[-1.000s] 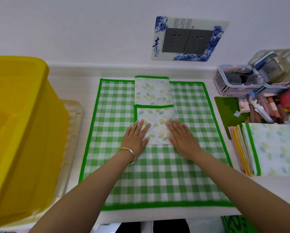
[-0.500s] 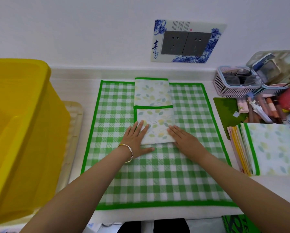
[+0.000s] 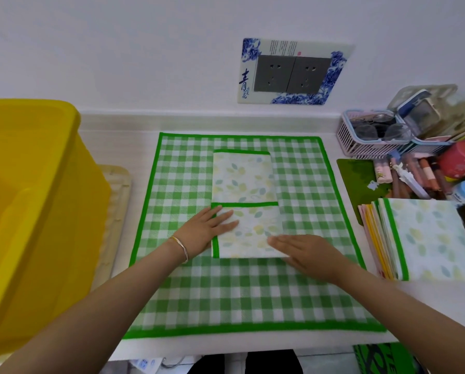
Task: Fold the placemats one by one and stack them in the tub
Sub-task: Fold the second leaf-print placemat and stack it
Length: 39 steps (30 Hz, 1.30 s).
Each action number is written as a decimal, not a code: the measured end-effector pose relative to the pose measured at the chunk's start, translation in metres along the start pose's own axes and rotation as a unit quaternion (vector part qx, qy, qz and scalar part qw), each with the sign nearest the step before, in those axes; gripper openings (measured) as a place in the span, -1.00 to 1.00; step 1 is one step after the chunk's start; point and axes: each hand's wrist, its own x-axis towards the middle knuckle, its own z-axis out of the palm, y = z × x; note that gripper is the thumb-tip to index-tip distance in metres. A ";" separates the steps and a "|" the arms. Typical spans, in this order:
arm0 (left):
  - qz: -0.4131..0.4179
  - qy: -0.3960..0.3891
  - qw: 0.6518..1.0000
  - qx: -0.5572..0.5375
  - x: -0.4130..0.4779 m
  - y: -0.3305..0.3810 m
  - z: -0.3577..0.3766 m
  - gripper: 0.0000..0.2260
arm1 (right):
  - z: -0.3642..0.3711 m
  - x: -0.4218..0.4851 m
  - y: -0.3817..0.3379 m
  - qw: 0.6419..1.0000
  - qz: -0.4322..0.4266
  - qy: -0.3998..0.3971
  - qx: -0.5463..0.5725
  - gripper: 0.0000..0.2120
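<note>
A leaf-print placemat with green trim [image 3: 244, 184], folded into a narrow strip, lies on a large green checked mat [image 3: 253, 292]. Its near end is folded over into a square flap [image 3: 253, 228]. My left hand [image 3: 204, 233], with a bangle at the wrist, lies flat with straight fingers on the flap's left edge. Across the flap's near right corner rests my right hand [image 3: 304, 252], also flat. The yellow tub [image 3: 23, 211] stands at the left. At the right lies a stack of folded placemats [image 3: 414, 238].
A beige tray [image 3: 115, 211] lies beside the tub. A pink basket [image 3: 371, 141] with glasses, pens, tubes and jars crowd the back right corner. A wall socket plate [image 3: 293, 71] is on the wall behind. The table's front edge runs just below the checked mat.
The strip's folded near end now lies further toward me on the checked mat. My left hand shifted onto the flap's left edge and my right hand turned across its near right corner.
</note>
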 end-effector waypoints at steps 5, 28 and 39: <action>0.095 0.049 0.989 0.106 -0.013 0.004 0.024 0.12 | 0.015 0.000 0.010 0.999 -0.009 -0.048 -0.022 -0.43; -0.251 0.276 0.876 -0.306 -0.003 0.013 0.014 -0.86 | 0.023 0.021 0.007 0.863 0.375 0.161 0.297 -0.91; -0.386 0.188 0.812 -0.396 0.022 0.008 -0.008 -0.85 | 0.021 0.061 0.015 0.742 0.538 0.200 0.346 -0.72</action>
